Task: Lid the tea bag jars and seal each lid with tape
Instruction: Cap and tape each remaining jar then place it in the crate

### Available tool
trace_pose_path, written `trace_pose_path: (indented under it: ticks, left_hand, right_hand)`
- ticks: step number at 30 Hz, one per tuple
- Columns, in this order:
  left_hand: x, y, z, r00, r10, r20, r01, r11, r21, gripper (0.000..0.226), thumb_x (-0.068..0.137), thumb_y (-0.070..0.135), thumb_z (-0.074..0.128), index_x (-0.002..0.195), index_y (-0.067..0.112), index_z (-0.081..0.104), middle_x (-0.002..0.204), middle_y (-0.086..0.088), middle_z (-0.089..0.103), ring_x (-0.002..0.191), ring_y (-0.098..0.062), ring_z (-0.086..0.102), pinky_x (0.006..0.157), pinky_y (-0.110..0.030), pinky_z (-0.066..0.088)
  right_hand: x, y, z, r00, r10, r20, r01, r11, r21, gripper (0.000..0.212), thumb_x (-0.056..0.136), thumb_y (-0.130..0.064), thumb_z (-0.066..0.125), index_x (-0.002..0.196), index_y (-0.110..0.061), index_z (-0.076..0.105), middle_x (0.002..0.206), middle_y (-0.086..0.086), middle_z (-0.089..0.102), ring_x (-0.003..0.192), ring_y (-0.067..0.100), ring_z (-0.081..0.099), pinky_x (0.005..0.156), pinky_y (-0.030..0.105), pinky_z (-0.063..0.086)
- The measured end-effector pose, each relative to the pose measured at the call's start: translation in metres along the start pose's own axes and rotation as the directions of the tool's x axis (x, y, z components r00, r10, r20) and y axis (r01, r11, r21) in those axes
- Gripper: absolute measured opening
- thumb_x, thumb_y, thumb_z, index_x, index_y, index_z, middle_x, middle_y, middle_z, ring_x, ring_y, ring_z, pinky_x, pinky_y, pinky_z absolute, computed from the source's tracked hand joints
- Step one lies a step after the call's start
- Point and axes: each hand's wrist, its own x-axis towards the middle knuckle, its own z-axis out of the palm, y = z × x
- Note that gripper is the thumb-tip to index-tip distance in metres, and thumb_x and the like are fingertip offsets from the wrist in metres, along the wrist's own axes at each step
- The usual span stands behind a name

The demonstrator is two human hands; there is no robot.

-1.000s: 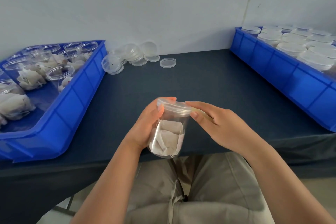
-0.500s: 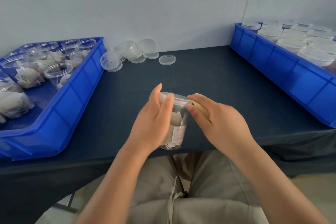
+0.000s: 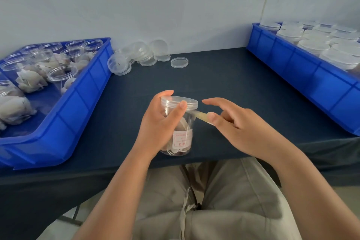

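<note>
Surface (image 3: 214,76), near edge: jar (image 3: 182,134) gripped upright in left hand (image 3: 159,122). Right hand (image 3: 233,126), just beside it, pinches tape (image 3: 200,115) stuck below the lid (image 3: 179,101). Sealing step; next, tape probably needs wrapping round the seam.

A dark blue table (image 3: 224,84) stands against a pale wall (image 3: 175,6). The left bin (image 3: 78,107), blue plastic, sits angled at the table's left side. The right bin (image 3: 311,82), also blue, runs along the right side. Below the near edge are beige trousers (image 3: 233,200) with a drawstring, and pale floor (image 3: 58,229).
</note>
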Motion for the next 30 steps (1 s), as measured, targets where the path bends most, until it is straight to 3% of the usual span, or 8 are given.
trace_pose_path:
  ticks: [5, 11, 15, 18, 20, 24, 26, 30]
  left_hand:
    - [0.008, -0.006, -0.008, 0.988, 0.012, 0.156, -0.001, 0.998, -0.067, 0.072, 0.082, 0.084, 0.051, 0.143, 0.047, 0.057, 0.13, 0.024, 0.067, 0.119, 0.001, 0.065, 0.099, -0.03, 0.056]
    - [0.011, -0.025, 0.001, 0.957, 0.033, 0.287, 0.048, 0.961, -0.271, 0.067, 0.094, 0.081, 0.052, 0.143, 0.036, 0.062, 0.133, -0.006, 0.071, 0.121, -0.03, 0.069, 0.1, -0.055, 0.056]
    - [0.013, -0.035, 0.004, 0.934, 0.002, 0.358, 0.137, 0.922, -0.361, 0.073, 0.093, 0.08, 0.057, 0.146, 0.029, 0.06, 0.138, -0.016, 0.066, 0.121, -0.037, 0.068, 0.099, -0.053, 0.054]
    - [0.017, -0.033, 0.003, 0.917, -0.003, 0.399, 0.148, 0.931, -0.333, 0.076, 0.092, 0.082, 0.056, 0.138, 0.021, 0.065, 0.131, -0.015, 0.07, 0.115, -0.035, 0.07, 0.097, -0.051, 0.057]
    - [0.017, -0.026, 0.002, 0.929, -0.009, 0.371, 0.119, 0.954, -0.275, 0.073, 0.091, 0.085, 0.052, 0.134, 0.028, 0.07, 0.127, -0.007, 0.074, 0.114, -0.028, 0.073, 0.095, -0.042, 0.06]
    - [0.011, -0.005, -0.001, 0.996, 0.052, 0.077, -0.044, 0.993, -0.107, 0.063, 0.087, 0.074, 0.053, 0.135, 0.037, 0.069, 0.119, 0.03, 0.072, 0.112, 0.003, 0.069, 0.083, -0.01, 0.053]
    - [0.002, 0.006, 0.0, 0.997, 0.067, 0.049, -0.067, 0.998, 0.007, 0.066, 0.087, 0.078, 0.049, 0.14, 0.042, 0.063, 0.115, 0.045, 0.065, 0.11, 0.019, 0.062, 0.08, -0.002, 0.047]
    - [-0.016, 0.017, 0.014, 0.997, 0.025, 0.075, -0.04, 0.975, 0.218, 0.104, 0.068, 0.095, 0.056, 0.155, 0.043, 0.034, 0.13, 0.034, 0.055, 0.118, 0.011, 0.053, 0.081, -0.009, 0.039]
  right_hand:
    - [0.005, 0.013, -0.004, 0.998, 0.006, -0.06, -0.01, 0.998, -0.07, 0.043, 0.098, -0.077, 0.036, 0.138, -0.064, 0.043, 0.085, -0.014, 0.067, 0.081, 0.006, 0.066, 0.062, 0.027, 0.052]
    - [0.009, 0.015, 0.004, 0.998, 0.016, -0.054, -0.017, 1.0, -0.024, 0.042, 0.096, -0.081, 0.035, 0.135, -0.068, 0.047, 0.09, -0.025, 0.066, 0.08, 0.001, 0.064, 0.057, 0.021, 0.043]
    - [0.008, 0.009, 0.009, 0.997, -0.014, -0.07, 0.014, 1.0, -0.005, 0.048, 0.095, -0.086, 0.031, 0.141, -0.075, 0.037, 0.088, -0.026, 0.066, 0.081, -0.002, 0.064, 0.057, 0.015, 0.04]
    - [0.007, 0.004, 0.01, 0.996, -0.032, -0.087, 0.028, 0.999, -0.047, 0.051, 0.099, -0.082, 0.029, 0.146, -0.068, 0.041, 0.089, -0.056, 0.054, 0.081, -0.023, 0.056, 0.055, 0.008, 0.04]
    - [0.006, 0.003, 0.009, 0.995, -0.025, -0.102, 0.015, 0.995, -0.099, 0.051, 0.101, -0.08, 0.028, 0.147, -0.063, 0.043, 0.094, -0.061, 0.051, 0.085, -0.026, 0.054, 0.058, 0.007, 0.04]
    - [0.003, 0.0, 0.009, 0.989, 0.032, -0.147, -0.06, 0.98, -0.19, 0.055, 0.103, -0.078, 0.026, 0.148, -0.057, 0.049, 0.121, -0.034, 0.069, 0.108, -0.003, 0.065, 0.08, 0.021, 0.054]
    - [0.001, -0.005, 0.011, 0.986, 0.051, -0.161, -0.085, 0.975, -0.208, 0.056, 0.103, -0.075, 0.026, 0.148, -0.054, 0.053, 0.125, -0.024, 0.072, 0.115, 0.006, 0.067, 0.089, 0.032, 0.058]
    - [-0.005, -0.02, 0.018, 0.98, 0.019, -0.2, -0.072, 0.963, -0.261, 0.054, 0.106, -0.065, 0.028, 0.149, -0.048, 0.055, 0.116, -0.014, 0.076, 0.106, 0.012, 0.069, 0.083, 0.036, 0.058]
